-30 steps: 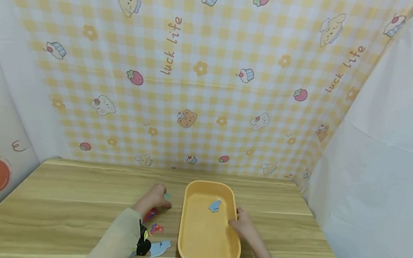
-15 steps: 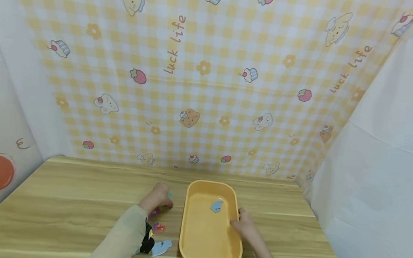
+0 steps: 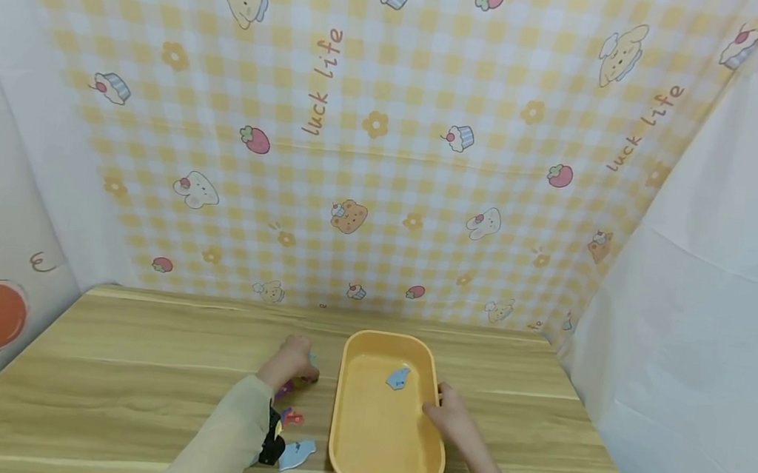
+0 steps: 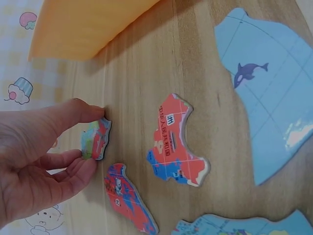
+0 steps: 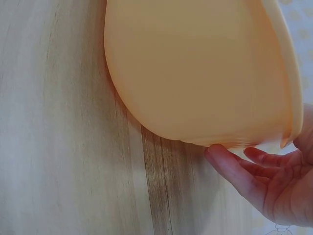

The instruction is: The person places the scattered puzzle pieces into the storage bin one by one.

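Observation:
My left hand (image 3: 290,361) is left of the yellow plastic bin, pinching a small green-and-red map puzzle piece (image 4: 98,139) between thumb and fingers close over the table. Near it lie a red-and-blue piece (image 4: 128,198) and a red piece with printed characters (image 4: 176,144). My right hand (image 3: 454,417) holds the right wall of the yellow bin (image 3: 385,445), thumb over the rim and fingers on the outside. Inside the bin, toward its far end, is one light blue puzzle piece (image 3: 397,377). From the right wrist, fingertips (image 5: 215,152) show against the bin's outer wall.
A large light blue piece with an orca print (image 4: 274,93) lies on the wooden table (image 3: 141,366) nearer the front. Another blue piece (image 4: 244,225) is partly cut off by the frame. A checked yellow curtain (image 3: 391,171) stands behind, with white cloth at both sides.
The head view has shifted slightly. My left hand is a little further right and covers more of the small pieces; the right hand keeps its hold on the bin.

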`<state>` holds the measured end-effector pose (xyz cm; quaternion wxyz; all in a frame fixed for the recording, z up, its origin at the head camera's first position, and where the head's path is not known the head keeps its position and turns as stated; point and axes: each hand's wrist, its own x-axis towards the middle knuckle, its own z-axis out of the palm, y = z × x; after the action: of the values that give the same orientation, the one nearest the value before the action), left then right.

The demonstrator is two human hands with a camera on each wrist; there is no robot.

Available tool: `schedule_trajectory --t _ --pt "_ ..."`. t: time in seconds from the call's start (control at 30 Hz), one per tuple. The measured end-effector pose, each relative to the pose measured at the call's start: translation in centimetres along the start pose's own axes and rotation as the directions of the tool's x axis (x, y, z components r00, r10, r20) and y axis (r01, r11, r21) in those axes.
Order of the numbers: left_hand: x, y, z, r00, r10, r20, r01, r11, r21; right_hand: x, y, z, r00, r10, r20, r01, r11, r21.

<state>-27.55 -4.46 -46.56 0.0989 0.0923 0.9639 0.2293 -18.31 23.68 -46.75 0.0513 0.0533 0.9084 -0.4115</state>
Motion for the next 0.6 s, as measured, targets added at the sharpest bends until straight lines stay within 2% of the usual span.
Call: schedule_trajectory --t 0.4,0.6 --pt "-0.36 -0.02 -0.08 1.000 -0.011 -0.016 0.011 1.000 -0.016 -0.43 -0.17 0.01 1.000 -0.013 -0.023 0.014 1.000 0.026" --pt "-0.21 -0.13 0.38 0.999 -0.027 -0.042 0.024 0.998 -0.060 -0.54 -0.12 -0.04 0.999 -0.024 -0.033 0.025 0.999 0.029"
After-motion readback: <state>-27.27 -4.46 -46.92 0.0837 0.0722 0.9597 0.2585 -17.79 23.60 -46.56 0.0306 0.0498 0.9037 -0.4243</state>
